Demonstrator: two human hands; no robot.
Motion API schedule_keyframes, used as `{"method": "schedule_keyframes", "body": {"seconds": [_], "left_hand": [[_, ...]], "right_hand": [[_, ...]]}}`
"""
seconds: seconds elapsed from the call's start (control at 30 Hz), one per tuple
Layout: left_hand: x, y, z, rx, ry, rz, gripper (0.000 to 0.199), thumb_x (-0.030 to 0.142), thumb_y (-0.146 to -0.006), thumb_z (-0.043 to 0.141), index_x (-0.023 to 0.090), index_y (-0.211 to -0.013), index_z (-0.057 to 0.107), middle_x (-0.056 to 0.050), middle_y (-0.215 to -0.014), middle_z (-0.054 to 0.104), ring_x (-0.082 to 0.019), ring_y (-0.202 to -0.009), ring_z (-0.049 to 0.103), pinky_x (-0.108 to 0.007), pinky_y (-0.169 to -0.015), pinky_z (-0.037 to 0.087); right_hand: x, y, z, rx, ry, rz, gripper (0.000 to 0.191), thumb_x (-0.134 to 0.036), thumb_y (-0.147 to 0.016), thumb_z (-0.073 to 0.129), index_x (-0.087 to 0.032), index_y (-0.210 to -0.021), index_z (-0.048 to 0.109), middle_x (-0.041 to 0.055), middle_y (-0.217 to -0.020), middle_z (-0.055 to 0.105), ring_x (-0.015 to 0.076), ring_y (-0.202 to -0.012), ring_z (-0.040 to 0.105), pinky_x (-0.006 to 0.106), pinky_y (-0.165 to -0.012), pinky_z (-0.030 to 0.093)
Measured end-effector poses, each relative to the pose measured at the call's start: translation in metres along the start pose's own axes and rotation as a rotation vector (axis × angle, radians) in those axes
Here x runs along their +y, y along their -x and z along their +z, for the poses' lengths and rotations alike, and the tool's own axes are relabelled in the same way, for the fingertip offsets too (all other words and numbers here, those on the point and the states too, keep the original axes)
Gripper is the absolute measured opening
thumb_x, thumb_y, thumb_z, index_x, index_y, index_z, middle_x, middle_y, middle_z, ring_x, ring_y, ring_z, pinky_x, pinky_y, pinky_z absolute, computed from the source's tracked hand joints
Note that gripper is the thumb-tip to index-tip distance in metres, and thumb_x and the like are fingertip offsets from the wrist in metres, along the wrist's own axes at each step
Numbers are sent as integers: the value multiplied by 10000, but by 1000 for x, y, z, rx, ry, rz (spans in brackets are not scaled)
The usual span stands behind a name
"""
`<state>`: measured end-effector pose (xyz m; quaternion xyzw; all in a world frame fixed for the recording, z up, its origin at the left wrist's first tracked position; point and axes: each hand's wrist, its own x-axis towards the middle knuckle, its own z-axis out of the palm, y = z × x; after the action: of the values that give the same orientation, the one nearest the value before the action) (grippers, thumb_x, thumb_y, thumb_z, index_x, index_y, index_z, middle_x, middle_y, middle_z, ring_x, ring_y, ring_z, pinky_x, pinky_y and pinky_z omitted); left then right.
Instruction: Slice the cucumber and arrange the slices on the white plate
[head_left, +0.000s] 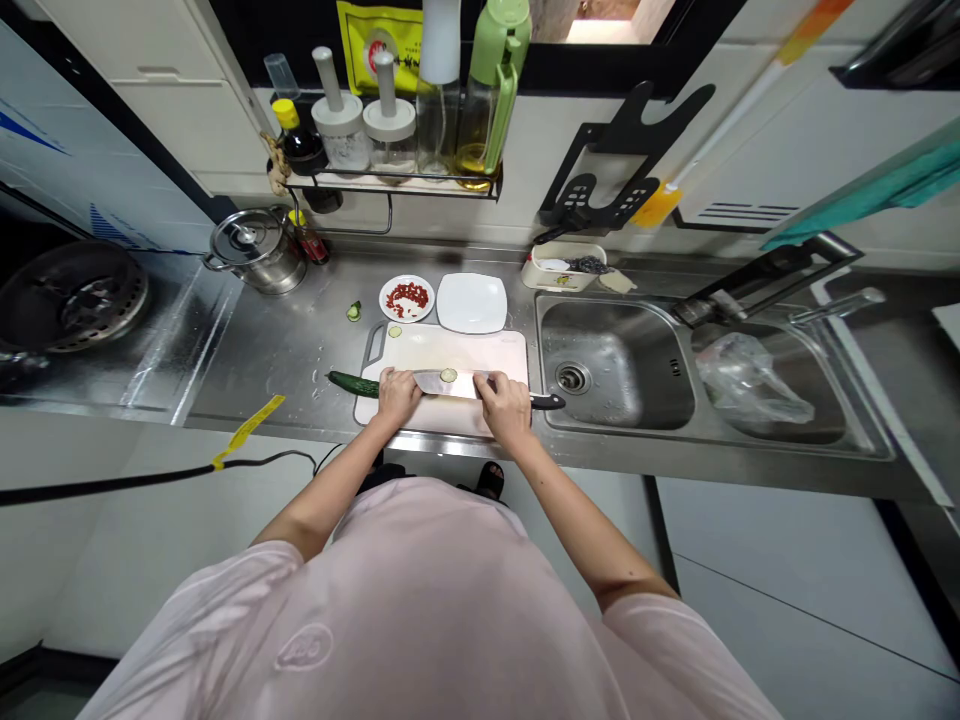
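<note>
A dark green cucumber (354, 384) lies at the left of the pale cutting board (457, 345), its tip past the board's edge. My left hand (400, 397) is closed over its right end, beside the knife's left end. The kitchen knife (459, 384) lies crosswise, broad blade in the middle and black handle to the right. My right hand (506, 405) closes on the blade near the handle; its fingertips' exact grip is hard to see. A cucumber slice (448, 375) rests on the blade. Another slice (394, 331) lies at the board's upper left.
Behind the board stand a plate of chopped red pieces (406, 299) and a white square plate (472, 303). Cucumber scraps (354, 311) lie leftward. A steel pot (259, 250) and wok (71, 295) are farther left. The sink (615, 360) is on the right; a bottle rack (394, 183) hangs above.
</note>
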<state>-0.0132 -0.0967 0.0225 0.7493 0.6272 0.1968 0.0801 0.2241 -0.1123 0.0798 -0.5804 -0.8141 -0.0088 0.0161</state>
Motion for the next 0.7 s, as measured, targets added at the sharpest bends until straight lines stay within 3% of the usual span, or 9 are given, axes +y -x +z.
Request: {"method": "schedule_keyframes", "body": {"seconds": [0.1, 0.23, 0.33, 0.5, 0.7], "left_hand": [[-3, -8, -9, 61, 147, -125, 252, 233, -873, 457, 229, -994, 677, -65, -997, 696, -223, -968, 601, -419, -1007, 321], [-4, -25, -23, 132, 480, -364, 357, 390, -926, 382, 210, -1104, 634, -58, -1029, 693, -185, -944, 622, -313, -838, 458], [4, -35, -34, 22, 634, -301, 363, 452, -880, 474, 197, -1061, 660, -55, -1008, 696, -170, -900, 631, -275, -793, 482], [28, -38, -47, -185, 535, -108, 364, 480, -745, 657, 241, -1016, 698, -41, -1028, 692, -198, -935, 627, -291, -821, 483], [35, -40, -44, -258, 580, -128, 288, 441, -753, 643, 226, -931, 711, -31, -916, 706, -174, -826, 637, -272, -731, 491]], "right_hand": [[2, 0, -2, -14, -17, 24, 434, -212, -940, 339, -261, -1352, 469, 125, -1220, 492, 224, -895, 421, 350, -800, 270], [4, 0, -5, -40, -36, 42, 444, -214, -924, 364, -255, -1355, 467, 131, -1258, 472, 236, -925, 417, 356, -824, 271], [5, -1, -5, -40, -41, 26, 441, -210, -928, 352, -256, -1350, 471, 128, -1262, 472, 236, -927, 415, 358, -827, 267], [5, -2, -3, -16, -49, -15, 446, -201, -946, 299, -266, -1354, 467, 119, -1265, 480, 233, -915, 412, 363, -828, 260], [4, -1, -2, -28, -38, -27, 443, -189, -941, 310, -266, -1344, 475, 114, -1266, 485, 229, -918, 412, 368, -845, 254]]}}
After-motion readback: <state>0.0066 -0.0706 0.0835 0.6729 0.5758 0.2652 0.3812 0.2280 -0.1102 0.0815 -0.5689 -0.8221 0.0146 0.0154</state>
